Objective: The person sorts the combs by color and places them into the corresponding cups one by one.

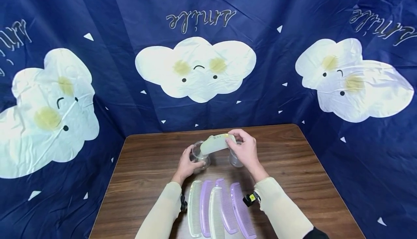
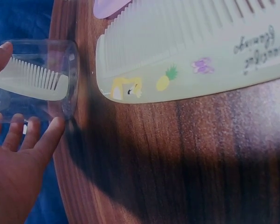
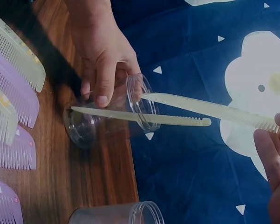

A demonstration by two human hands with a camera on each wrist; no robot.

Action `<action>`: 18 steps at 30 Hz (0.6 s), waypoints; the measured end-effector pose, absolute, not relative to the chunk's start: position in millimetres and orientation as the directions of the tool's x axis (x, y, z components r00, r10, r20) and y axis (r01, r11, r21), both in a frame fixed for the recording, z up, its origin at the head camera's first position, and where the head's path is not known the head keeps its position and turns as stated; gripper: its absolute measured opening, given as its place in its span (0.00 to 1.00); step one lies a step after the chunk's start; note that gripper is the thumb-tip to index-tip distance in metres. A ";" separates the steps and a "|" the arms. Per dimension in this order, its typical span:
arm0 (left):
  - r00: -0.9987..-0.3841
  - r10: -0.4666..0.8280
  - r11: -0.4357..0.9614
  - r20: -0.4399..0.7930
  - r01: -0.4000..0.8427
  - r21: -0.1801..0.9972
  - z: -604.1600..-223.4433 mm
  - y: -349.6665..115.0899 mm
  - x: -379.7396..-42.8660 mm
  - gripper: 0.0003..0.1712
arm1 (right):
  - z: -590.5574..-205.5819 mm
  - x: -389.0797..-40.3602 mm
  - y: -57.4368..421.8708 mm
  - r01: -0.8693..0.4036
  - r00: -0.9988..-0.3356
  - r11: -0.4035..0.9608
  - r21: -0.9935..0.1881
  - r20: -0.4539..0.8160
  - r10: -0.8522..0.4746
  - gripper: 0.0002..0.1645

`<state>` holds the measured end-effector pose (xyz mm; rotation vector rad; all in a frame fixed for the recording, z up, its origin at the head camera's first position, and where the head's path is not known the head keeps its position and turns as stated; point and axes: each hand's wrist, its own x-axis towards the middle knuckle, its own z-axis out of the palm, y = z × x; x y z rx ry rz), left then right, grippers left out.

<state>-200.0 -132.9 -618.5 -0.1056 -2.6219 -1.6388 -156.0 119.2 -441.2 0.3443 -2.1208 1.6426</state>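
Observation:
My left hand (image 1: pixel 187 164) grips a clear plastic jar (image 3: pixel 79 128) standing on the table, fingers on one side and thumb on the other. Inside that jar leans a pale green comb (image 3: pixel 116 115), its upper end sticking out past the rim. My right hand (image 1: pixel 245 152) pinches another pale green comb (image 1: pixel 215 145) by one end. This comb slants down to the left, its far tip (image 3: pixel 149 96) at the jar's mouth; whether it touches the rim I cannot tell. Under the right hand stands a second clear jar (image 1: pixel 235 161), partly hidden by it.
Several combs lie side by side near the table's front: pale green combs (image 1: pixel 194 210) and purple combs (image 1: pixel 242 210), teeth running lengthwise. The brown wooden table (image 1: pixel 146 181) ends at a back edge, with a dark blue cloud-patterned cloth (image 1: pixel 273 97) behind it and at both sides.

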 end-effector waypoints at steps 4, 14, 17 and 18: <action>-0.997 0.036 0.429 0.069 0.078 0.900 -620.7 -133.6 -201.9 0.55 | -446.9 -161.6 118.1 -0.455 -0.867 0.301 -0.838 0.494 0.063 0.14; -0.998 0.037 0.386 0.047 0.057 0.921 -620.7 -134.5 -201.5 0.54 | -482.0 -187.1 118.1 -0.483 -0.846 0.360 -0.798 0.531 0.042 0.15; -0.998 0.040 0.375 0.042 0.054 0.926 -620.5 -134.0 -201.1 0.54 | -483.7 -189.5 118.2 -0.491 -0.843 0.375 -0.786 0.537 0.023 0.14; -0.998 0.042 0.371 0.039 0.052 0.927 -620.4 -134.0 -201.0 0.54 | -483.6 -189.8 117.5 -0.493 -0.842 0.378 -0.783 0.539 0.017 0.14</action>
